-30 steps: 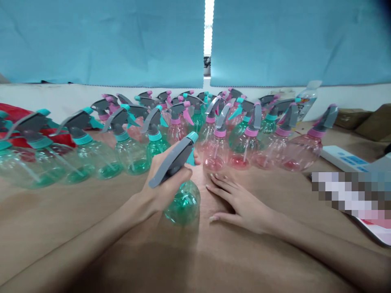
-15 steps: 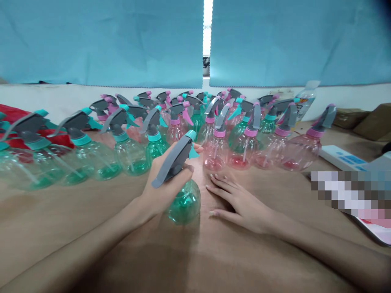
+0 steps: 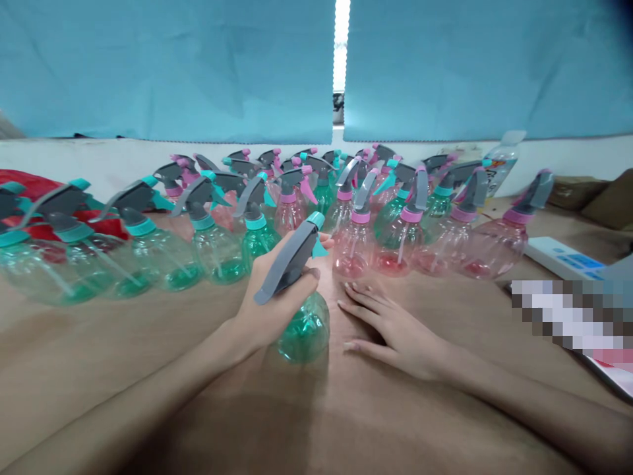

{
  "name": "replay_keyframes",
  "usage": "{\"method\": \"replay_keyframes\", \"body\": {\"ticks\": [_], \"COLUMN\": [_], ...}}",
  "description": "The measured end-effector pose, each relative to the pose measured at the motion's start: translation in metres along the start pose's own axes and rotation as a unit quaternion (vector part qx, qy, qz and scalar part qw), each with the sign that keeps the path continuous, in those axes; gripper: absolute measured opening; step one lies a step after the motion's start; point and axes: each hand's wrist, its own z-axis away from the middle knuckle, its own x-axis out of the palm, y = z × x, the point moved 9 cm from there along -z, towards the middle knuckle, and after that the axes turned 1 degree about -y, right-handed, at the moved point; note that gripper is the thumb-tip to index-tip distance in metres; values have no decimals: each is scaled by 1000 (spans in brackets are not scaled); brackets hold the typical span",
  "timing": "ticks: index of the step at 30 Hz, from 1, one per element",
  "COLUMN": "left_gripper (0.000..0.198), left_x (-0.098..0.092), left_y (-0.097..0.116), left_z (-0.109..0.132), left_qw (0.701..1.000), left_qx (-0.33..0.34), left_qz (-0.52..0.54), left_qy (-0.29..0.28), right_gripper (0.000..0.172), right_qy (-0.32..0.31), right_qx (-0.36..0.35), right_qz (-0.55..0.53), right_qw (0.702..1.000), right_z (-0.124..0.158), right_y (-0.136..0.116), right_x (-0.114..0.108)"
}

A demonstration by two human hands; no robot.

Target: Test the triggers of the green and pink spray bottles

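My left hand [image 3: 274,300] is wrapped round the neck of a green spray bottle [image 3: 304,333] with a grey and turquoise trigger head. That bottle stands upright on the brown table [image 3: 386,415], its neck mostly hidden by my fingers. To its right my right hand [image 3: 383,323] lies flat on the table, fingers spread and holding nothing. Just beyond its fingertips stands a pink spray bottle [image 3: 353,247] with a pink collar. Past my left hand is another green spray bottle [image 3: 260,241], partly covered by the hand.
Several green spray bottles [image 3: 182,267] line the left, and several pink ones [image 3: 472,254] the right, with more behind. A clear bottle [image 3: 502,165] leans at the back right. A white box [image 3: 558,257] and a partly blurred flat item [image 3: 568,323] lie at right. Red material [image 3: 37,188] is at left.
The whole scene has shifted slightly right in view. My left hand keeps its grip on the green spray bottle, and my right hand stays flat on the table.
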Motion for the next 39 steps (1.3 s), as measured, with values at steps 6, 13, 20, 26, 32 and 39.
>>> {"method": "replay_keyframes", "body": {"ticks": [6, 13, 20, 26, 32, 39], "left_gripper": [33, 29, 34, 37, 37, 12], "left_x": [1, 1, 2, 2, 4, 2], "left_y": [-3, -4, -5, -7, -10, -9], "left_z": [-1, 1, 3, 2, 2, 1], "left_qw": [1000, 999, 999, 999, 997, 997], "left_qx": [2, -12, -15, -21, -22, -31], "left_qz": [30, 39, 43, 47, 65, 68], "left_qy": [-4, -8, -24, -15, -23, -23], "right_gripper": [74, 73, 73, 71, 70, 70], "right_qy": [3, 14, 10, 18, 18, 17], "right_qx": [-2, -9, -6, -9, -11, -7], "right_qz": [-1, -10, -10, -18, -16, -25], "right_qw": [1000, 1000, 1000, 1000, 1000, 1000], "right_z": [0, 1, 1, 1, 1, 1], "right_y": [-1, -1, -1, -1, -1, -1], "right_x": [-1, -3, -2, -3, -3, -4]}}
